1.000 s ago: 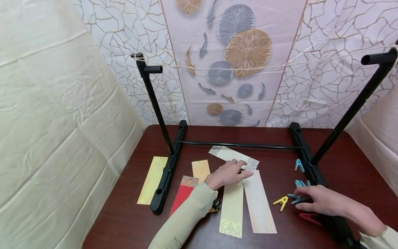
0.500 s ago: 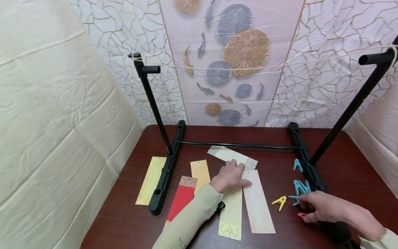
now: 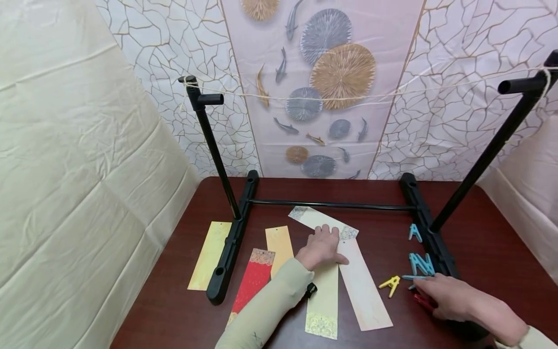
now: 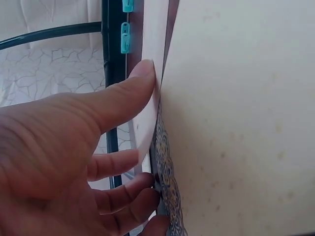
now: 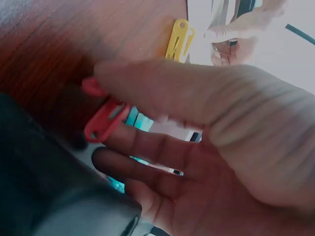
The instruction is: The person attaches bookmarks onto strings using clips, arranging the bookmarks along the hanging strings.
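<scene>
My left hand point(image 3: 320, 249) reaches over the bookmarks, its thumb and index finger pinching the top end of a pale pink bookmark point(image 3: 365, 293). In the left wrist view that end is tipped up, while the other fingers curl beside a white bookmark with grey lace print point(image 4: 170, 182). A cream bookmark point(image 3: 322, 305) lies partly under this hand. At the right foot of the black stand, my right hand point(image 3: 457, 300) pinches a red clothespin point(image 5: 104, 123) between thumb and index finger. Blue clothespins point(image 3: 420, 264) and a yellow clothespin point(image 3: 391, 285) lie close by.
The black stand point(image 3: 333, 205) spans the table, with a string point(image 3: 348, 99) tied between its two posts. Red point(image 3: 253, 278), orange point(image 3: 279, 242) and yellow point(image 3: 209, 254) bookmarks lie at left, partly hidden by the left sleeve or the stand. A patterned cloth hangs behind.
My right hand has come down from the blue clothespins to the red one and taken hold of it. Under my left hand, the pale pink bookmark has turned, its lower end swinging right.
</scene>
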A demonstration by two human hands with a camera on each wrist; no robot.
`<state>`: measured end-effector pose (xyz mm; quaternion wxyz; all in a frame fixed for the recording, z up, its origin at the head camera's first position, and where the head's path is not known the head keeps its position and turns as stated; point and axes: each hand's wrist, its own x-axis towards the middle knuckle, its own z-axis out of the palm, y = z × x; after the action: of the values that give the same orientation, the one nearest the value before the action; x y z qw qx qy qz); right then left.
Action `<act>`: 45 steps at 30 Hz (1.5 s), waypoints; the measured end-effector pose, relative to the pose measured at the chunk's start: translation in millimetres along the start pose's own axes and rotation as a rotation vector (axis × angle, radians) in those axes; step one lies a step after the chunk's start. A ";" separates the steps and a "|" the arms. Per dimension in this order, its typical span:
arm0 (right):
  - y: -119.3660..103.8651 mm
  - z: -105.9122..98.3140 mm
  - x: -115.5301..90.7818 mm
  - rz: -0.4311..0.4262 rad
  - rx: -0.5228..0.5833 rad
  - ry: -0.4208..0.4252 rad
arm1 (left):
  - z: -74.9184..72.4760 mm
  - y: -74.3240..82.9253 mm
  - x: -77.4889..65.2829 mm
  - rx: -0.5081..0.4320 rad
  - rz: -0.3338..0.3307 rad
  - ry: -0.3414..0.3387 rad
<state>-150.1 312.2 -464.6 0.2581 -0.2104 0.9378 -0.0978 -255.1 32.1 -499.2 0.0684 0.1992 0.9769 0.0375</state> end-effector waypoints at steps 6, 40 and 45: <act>-6.9 1.3 7.5 0.051 -0.006 0.010 | 0.0 0.0 -3.1 -0.028 -0.029 0.024; -42.0 -36.5 -1.6 -0.146 -0.056 0.680 | -39.3 -8.2 -33.4 -0.694 0.288 0.173; -49.9 -46.6 -9.4 -0.216 -0.039 0.832 | -50.0 -10.6 -30.4 -0.765 0.317 0.186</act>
<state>-150.2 275.4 -406.4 -0.1580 -0.2546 0.9363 -0.1832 -238.9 8.1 -447.2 0.0425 0.3028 0.8519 0.4252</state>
